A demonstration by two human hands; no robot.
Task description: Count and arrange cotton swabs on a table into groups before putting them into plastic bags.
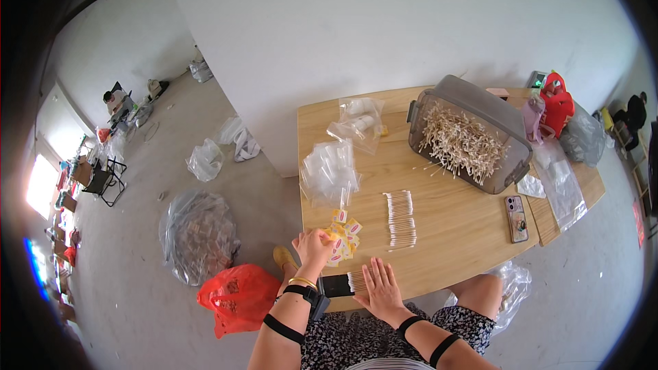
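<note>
My left hand (313, 249) is at the table's left edge, its fingers curled and pinched at a loose pile of small yellow-and-white cards (340, 249); one card seems to be between the fingertips. My right hand (382, 288) lies flat near the front edge, fingers stretched out, partly covering a small row of cotton swabs (355, 281). Those swabs sit at the end of a black flat pad (336, 286) between my hands. Farther in, more cotton swabs (400, 219) lie side by side in a neat column.
A grey plastic bin (473, 92), tipped toward me, holds a heap of loose swabs (460, 142). Clear plastic bags (330, 173) lie at the table's left. A phone (517, 219) rests at the right. On the floor are a red bag (236, 298) and a large filled clear bag (199, 236).
</note>
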